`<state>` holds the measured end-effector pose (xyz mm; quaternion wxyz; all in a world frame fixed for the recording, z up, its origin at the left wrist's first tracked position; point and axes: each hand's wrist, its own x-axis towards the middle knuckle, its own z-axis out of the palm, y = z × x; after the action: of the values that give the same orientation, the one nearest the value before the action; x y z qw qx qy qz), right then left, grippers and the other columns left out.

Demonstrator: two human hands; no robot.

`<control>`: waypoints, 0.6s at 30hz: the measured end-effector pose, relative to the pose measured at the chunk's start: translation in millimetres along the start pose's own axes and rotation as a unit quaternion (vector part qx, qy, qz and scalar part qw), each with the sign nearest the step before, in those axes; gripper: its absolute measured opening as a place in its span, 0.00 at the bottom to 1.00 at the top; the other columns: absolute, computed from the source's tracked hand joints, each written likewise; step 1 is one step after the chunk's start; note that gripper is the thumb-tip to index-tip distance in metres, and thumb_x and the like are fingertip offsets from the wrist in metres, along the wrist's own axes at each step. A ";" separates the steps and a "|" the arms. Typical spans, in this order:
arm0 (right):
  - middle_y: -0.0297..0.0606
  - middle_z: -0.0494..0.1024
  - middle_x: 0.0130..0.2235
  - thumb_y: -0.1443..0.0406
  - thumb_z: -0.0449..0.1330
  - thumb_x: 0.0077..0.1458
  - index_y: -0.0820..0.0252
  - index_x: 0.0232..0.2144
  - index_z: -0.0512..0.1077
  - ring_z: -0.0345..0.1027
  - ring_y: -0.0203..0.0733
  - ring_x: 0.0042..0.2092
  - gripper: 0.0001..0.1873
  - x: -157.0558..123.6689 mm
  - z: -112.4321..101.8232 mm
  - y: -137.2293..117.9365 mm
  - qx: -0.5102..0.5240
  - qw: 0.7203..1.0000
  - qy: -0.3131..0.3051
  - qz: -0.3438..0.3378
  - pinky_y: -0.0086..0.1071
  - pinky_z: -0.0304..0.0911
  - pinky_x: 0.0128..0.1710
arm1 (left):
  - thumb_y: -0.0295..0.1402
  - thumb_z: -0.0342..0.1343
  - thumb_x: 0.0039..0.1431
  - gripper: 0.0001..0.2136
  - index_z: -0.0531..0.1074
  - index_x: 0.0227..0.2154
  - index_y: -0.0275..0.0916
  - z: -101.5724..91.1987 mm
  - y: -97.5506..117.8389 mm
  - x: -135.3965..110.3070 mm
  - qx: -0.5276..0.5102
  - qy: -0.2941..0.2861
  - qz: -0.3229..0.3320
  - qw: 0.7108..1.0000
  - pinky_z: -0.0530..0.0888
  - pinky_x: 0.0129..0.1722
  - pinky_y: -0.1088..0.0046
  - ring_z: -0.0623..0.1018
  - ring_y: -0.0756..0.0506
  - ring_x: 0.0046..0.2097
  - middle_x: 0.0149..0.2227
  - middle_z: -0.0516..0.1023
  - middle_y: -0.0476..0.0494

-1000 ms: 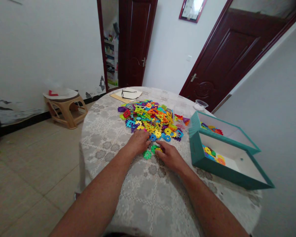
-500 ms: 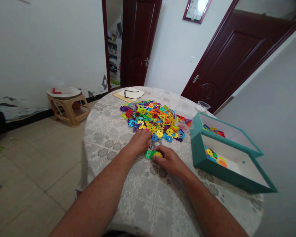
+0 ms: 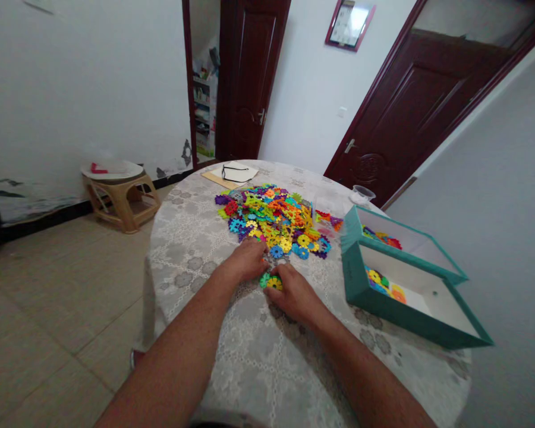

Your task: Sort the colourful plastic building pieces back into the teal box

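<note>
My right hand [image 3: 294,292] grips a yellow gear-shaped plastic disc [image 3: 274,283] between thumb and fingers, low over the tablecloth. Touching or overlapping that disc is a green one [image 3: 264,279]; I cannot tell if they are joined. My left hand [image 3: 248,260] is closed at the near edge of a heap of colourful plastic gear pieces [image 3: 279,217]. A speck of orange-red shows at its fingertips, but what they hold is mostly hidden. Just beyond my hands lies a blue disc [image 3: 276,252] at the heap's edge.
Two teal boxes with white insides stand at the right, a near box [image 3: 410,321] and a far box [image 3: 428,249], both with pieces in them. Black-framed glasses [image 3: 236,173] rest on paper at the back. A clear plastic cup [image 3: 364,192] stands at the far right edge.
My right hand has shifted slightly left with the yellow disc, which now shows more fully and covers part of the green. My left hand has drawn a little toward me from the heap.
</note>
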<state>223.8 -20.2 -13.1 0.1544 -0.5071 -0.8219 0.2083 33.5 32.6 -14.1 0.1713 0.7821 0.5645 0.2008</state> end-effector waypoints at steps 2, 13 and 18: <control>0.41 0.76 0.46 0.64 0.65 0.58 0.57 0.44 0.72 0.70 0.47 0.49 0.12 -0.2 -0.4 0.7 0.009 1.000 0.000 -0.004 0.36 0.62 0.50 | 0.31 0.65 0.54 0.11 0.80 0.42 0.39 -1.7 -2.1 0.3 -0.022 -0.001 -0.001 1.000 0.73 0.50 0.66 0.78 0.36 0.51 0.45 0.81 0.37; 0.28 0.74 0.33 0.68 0.62 0.55 0.54 0.38 0.67 0.68 0.39 0.35 0.09 -7.1 -1.6 -2.1 0.118 0.992 0.012 -0.031 0.29 0.56 0.35 | 0.45 0.60 0.63 0.14 0.71 0.30 0.41 -10.6 -11.0 12.7 -0.167 0.117 -0.131 0.970 0.60 0.31 0.70 0.71 0.46 0.31 0.28 0.73 0.51; 0.35 0.80 0.39 0.67 0.58 0.60 0.54 0.49 0.73 0.74 0.42 0.40 0.14 -13.0 -27.0 2.6 0.084 0.992 0.029 -0.088 0.33 0.64 0.42 | 0.41 0.65 0.59 0.11 0.73 0.28 0.41 -10.4 -11.3 11.9 -0.216 0.138 -0.142 0.956 0.65 0.35 0.70 0.73 0.44 0.34 0.29 0.76 0.48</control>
<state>244.0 -25.8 8.4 0.2378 -0.4242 -0.8381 0.2471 22.5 47.8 -9.3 0.2831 0.6028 0.6310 0.3979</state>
